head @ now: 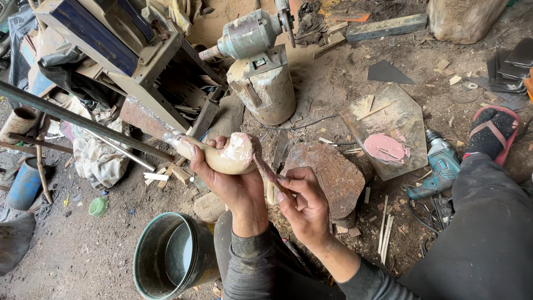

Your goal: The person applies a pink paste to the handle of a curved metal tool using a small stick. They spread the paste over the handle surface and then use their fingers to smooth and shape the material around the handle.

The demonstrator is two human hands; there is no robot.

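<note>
**A:** From the head camera, what is the left hand (225, 178) doing?

**B:** It is gripping a pale wooden knife handle (225, 156), fingers wrapped under and around it, thumb lying along the near side. The rusty blade (145, 119) is pointing away to the upper left, over the cluttered bench frame (119, 50).

**A:** And the right hand (304, 205)?

**B:** It is pinching a thin brown stick (269, 171) between thumb and fingers, with the tip touching the butt end of the handle. That end is carrying a smear of pinkish paste (240, 145).

**A:** Where is the paste coming from?

**B:** Probably the flat board (388, 111) lying on the ground to the right, which is showing a pink blob (386, 147) of the same colour. A teal power drill (441, 166) is resting just beside it, and a sandalled foot (491, 133) is planted further right.

**A:** How far along is the work looking?

**B:** I'd judge partway. The butt is coated, while the middle of the handle, where the fingers are sitting, is looking bare wood. The junction near the blade is glinting as if wrapped or coated, though I cannot tell which.

**A:** Anything else close by?

**B:** A green metal bucket (172, 255) is standing below the left wrist, a rusty block (327, 172) is sitting behind the right hand, and a bench grinder (255, 41) is mounted on a stump (266, 91) above.
</note>
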